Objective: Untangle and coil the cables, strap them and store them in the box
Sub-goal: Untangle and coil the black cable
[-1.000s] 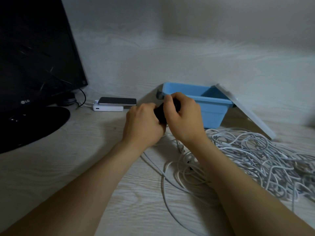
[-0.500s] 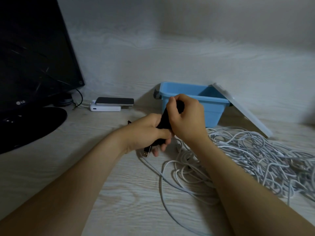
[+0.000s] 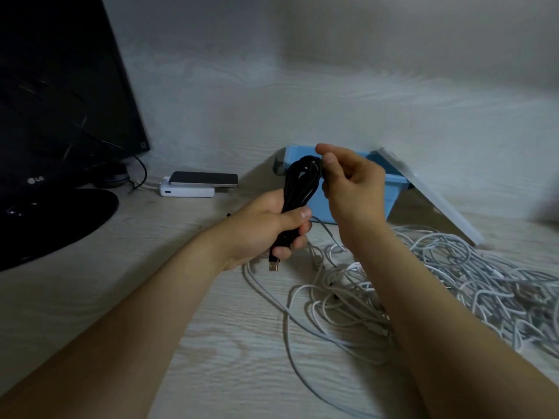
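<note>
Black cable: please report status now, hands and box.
Left hand grips black cable coil low; right hand pinches its top. Blue box open behind. White cables tangled on desk, not blocking.

Dim room: pale wood-grain desk (image 3: 90,297), matching wall (image 3: 302,71).

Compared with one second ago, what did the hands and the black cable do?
The left hand slid down to grip the black cable coil low, baring its plug; the right hand rose to pinch its top. White cables, blue box and lid stayed put.
</note>
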The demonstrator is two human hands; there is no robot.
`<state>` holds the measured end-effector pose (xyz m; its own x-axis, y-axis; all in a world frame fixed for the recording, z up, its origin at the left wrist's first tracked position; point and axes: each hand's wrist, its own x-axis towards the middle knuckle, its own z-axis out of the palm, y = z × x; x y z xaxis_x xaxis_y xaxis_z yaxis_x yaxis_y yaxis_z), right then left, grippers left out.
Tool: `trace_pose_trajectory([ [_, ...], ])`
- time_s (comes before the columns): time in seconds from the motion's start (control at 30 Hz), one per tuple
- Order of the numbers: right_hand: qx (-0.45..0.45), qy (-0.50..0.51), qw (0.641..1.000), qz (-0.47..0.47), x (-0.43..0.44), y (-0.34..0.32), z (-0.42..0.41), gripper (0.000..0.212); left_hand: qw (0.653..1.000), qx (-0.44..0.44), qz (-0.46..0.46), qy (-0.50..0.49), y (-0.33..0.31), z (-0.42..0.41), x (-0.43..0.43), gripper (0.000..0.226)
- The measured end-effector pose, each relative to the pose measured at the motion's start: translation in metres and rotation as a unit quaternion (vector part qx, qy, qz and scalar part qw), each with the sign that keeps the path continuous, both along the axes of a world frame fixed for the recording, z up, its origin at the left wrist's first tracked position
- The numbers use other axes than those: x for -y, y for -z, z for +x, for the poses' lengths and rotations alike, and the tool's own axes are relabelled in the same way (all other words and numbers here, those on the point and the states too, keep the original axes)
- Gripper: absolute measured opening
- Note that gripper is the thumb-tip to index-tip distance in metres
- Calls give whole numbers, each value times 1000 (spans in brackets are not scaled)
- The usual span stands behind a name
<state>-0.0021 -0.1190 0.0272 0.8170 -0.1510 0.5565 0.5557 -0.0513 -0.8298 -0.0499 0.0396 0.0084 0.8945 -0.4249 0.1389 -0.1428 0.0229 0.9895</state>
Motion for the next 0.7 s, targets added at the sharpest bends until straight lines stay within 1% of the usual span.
trace_pose_trajectory([
  [0.07, -25, -33, 999, 2, 3, -1, 2, 26, 1000, 17, 14, 11, 1, -1, 0, 11],
  [0.13, -41, -70, 996, -27, 6, 0, 1, 31, 999, 26, 27, 11, 2, -2, 0, 13],
  [0.2, -23, -67, 996, -59, 6, 1, -1, 29, 999, 26, 27, -2, 3, -1, 0, 10],
  [0.27, 7, -47, 998, -47, 4, 0, -2, 25, 999, 20, 25, -20, 4, 1, -1, 8],
  [0.33, 25, -49, 998, -22, 1, -2, -5, 23, 999, 10, 31, -37, 5, 3, -3, 8],
  [0.43, 19, -93, 995, -3, -2, -9, -11, 22, 997, 5, 32, -67, 6, 6, -5, 7],
  [0.5, -8, -147, 989, -8, -2, -12, -17, 22, 996, 14, 21, -90, 7, 9, -5, 5],
  [0.53, -22, -182, 983, -26, -2, -11, -19, 23, 994, 23, 18, -103, 7, 10, -6, 5],
  [0.6, -39, -232, 967, -95, -3, -8, -25, 29, 991, 48, 22, -121, 6, 10, -7, 8],
  [0.67, -44, -248, 956, -149, -5, -4, -29, 31, 989, 63, 32, -132, 6, 11, -9, 11],
  [0.7, -48, -247, 955, -156, -6, -3, -30, 31, 988, 66, 36, -135, 6, 11, -10, 11],
])
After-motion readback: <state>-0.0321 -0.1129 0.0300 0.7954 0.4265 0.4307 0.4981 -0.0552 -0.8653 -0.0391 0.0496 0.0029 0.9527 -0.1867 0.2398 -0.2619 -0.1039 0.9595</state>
